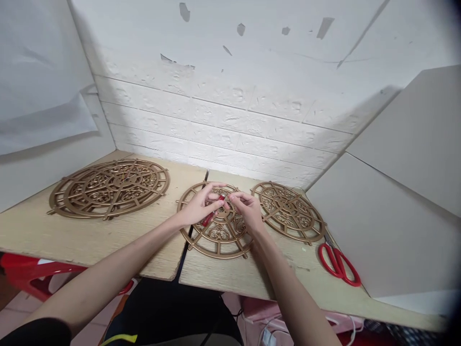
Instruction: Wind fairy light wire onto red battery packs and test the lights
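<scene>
A round gold openwork panel (218,247) with scrollwork lies flat on the table in front of me. Over its centre, my left hand (201,204) has its fingers curled round a red-handled tool (208,219). Red shows both below the palm and near the fingertips; the tool's exact kind is hidden. My right hand (248,206) meets the left over the same centre. Its thumb and index finger are pinched together, on something too small to make out.
Stacked gold panels (108,190) lie at the left, and another gold panel (290,211) at the right. Red-handled scissors (338,264) rest near the right edge. A dark gap divides the wooden tabletop (154,250). White walls (223,120) enclose the back and sides.
</scene>
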A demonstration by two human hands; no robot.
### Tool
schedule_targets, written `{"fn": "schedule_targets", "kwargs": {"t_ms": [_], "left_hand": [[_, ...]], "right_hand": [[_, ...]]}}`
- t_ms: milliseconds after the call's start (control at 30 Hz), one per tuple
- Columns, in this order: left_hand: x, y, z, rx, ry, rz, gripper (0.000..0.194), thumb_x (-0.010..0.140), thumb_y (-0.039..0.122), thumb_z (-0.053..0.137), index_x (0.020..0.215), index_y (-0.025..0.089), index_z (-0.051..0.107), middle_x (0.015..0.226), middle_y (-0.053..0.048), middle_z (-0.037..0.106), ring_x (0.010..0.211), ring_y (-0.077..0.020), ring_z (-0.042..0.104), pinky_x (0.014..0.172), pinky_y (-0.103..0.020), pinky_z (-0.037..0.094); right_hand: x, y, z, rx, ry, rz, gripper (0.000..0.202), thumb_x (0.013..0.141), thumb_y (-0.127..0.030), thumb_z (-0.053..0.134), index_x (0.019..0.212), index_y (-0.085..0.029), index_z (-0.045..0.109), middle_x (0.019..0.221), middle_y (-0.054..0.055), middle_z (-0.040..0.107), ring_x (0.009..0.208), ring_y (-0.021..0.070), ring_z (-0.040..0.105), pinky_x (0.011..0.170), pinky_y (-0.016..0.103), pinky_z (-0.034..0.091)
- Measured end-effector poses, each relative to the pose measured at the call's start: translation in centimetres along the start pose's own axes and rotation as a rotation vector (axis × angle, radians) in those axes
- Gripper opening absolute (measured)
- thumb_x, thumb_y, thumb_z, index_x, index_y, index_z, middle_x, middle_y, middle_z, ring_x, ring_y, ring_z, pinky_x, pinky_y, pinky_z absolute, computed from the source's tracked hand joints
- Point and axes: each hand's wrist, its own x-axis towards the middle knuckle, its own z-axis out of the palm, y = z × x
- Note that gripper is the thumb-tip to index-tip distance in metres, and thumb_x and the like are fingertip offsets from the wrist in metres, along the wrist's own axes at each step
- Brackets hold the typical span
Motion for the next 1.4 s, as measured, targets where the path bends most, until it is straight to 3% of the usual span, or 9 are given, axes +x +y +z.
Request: {"fn": "schedule_targets", "kwargs": {"t_ms": [267, 467, 833, 900, 1067, 1133, 1267, 1400], "left_hand": [[-0.1, 0.4, 0.1, 0.120, -0.029, 0.013, 0.049, 0.085, 0.035, 0.055, 0.129, 0.021, 0.039, 0.091, -0.008, 0.069, 0.066, -0.0136, 0.062, 0.055, -0.023, 0.048], [-0.2, 0.5, 0.1, 0.125, -0.019, 0.018, 0.043, 0.084, 0.036, 0.055, 0.122, 0.021, 0.042, 0.089, -0.007, 0.070, 0.071, -0.0150, 0.063, 0.058, -0.023, 0.049], [-0.2, 0.7, -0.2, 0.107, -0.039, 0.025, 0.025, 0.083, 0.036, 0.057, 0.100, 0.019, 0.051, 0.087, -0.007, 0.070, 0.069, -0.0143, 0.063, 0.059, -0.024, 0.048], [-0.1, 0.8, -0.3, 0.086, -0.026, 0.021, 0.024, 0.083, 0.035, 0.057, 0.099, 0.019, 0.050, 0.088, -0.007, 0.070, 0.066, -0.0127, 0.062, 0.058, -0.023, 0.048], [0.2, 1.3, -1.0, -0.087, 0.073, 0.009, 0.029, 0.080, 0.036, 0.060, 0.098, 0.019, 0.045, 0.090, -0.008, 0.070, 0.058, -0.0114, 0.060, 0.053, -0.026, 0.051], [0.3, 1.4, -1.2, -0.142, 0.128, 0.012, 0.032, 0.078, 0.037, 0.063, 0.097, 0.018, 0.044, 0.089, -0.008, 0.070, 0.056, -0.0115, 0.060, 0.051, -0.027, 0.052], [0.6, 1.6, -1.6, -0.229, 0.252, 0.024, 0.035, 0.075, 0.036, 0.066, 0.097, 0.019, 0.044, 0.084, -0.006, 0.069, 0.056, -0.0114, 0.059, 0.050, -0.026, 0.053], [0.7, 1.8, -1.7, -0.299, 0.360, 0.033, 0.034, 0.075, 0.034, 0.066, 0.097, 0.021, 0.044, 0.083, -0.004, 0.068, 0.056, -0.0108, 0.058, 0.048, -0.025, 0.053]], "right_hand": [[-0.3, -0.3, 0.2, 0.000, -0.064, -0.011, 0.026, 0.073, -0.040, 0.068, 0.077, -0.015, 0.068, 0.051, -0.002, 0.055, 0.045, 0.0080, 0.039, 0.045, 0.023, 0.029], [-0.3, -0.4, 0.1, -0.025, -0.073, -0.028, 0.027, 0.073, -0.043, 0.068, 0.076, -0.016, 0.068, 0.051, -0.001, 0.056, 0.047, 0.0098, 0.045, 0.046, 0.023, 0.034], [-0.3, -0.9, -0.3, -0.060, -0.062, -0.045, 0.022, 0.071, -0.040, 0.071, 0.074, -0.018, 0.072, 0.056, -0.001, 0.058, 0.049, 0.0097, 0.043, 0.047, 0.024, 0.034], [0.0, -1.0, -0.9, -0.067, 0.005, -0.091, 0.021, 0.073, -0.039, 0.069, 0.078, -0.018, 0.072, 0.064, 0.000, 0.060, 0.053, 0.0100, 0.045, 0.050, 0.024, 0.036], [1.0, -0.7, -3.5, -0.024, 0.345, -0.160, 0.023, 0.076, -0.038, 0.063, 0.084, -0.017, 0.070, 0.069, 0.001, 0.061, 0.059, 0.0103, 0.049, 0.055, 0.023, 0.039], [1.2, -0.4, -4.2, -0.069, 0.382, -0.145, 0.023, 0.075, -0.036, 0.064, 0.085, -0.016, 0.069, 0.070, 0.002, 0.062, 0.061, 0.0112, 0.051, 0.056, 0.024, 0.040], [1.1, 0.2, -4.0, -0.259, 0.266, -0.100, 0.023, 0.072, -0.032, 0.065, 0.086, -0.015, 0.070, 0.074, 0.005, 0.066, 0.063, 0.0144, 0.055, 0.059, 0.026, 0.042], [0.8, 0.6, -2.8, -0.470, 0.071, -0.179, 0.019, 0.078, -0.030, 0.059, 0.084, -0.017, 0.071, 0.079, 0.005, 0.068, 0.062, 0.0149, 0.053, 0.059, 0.028, 0.041]]}}
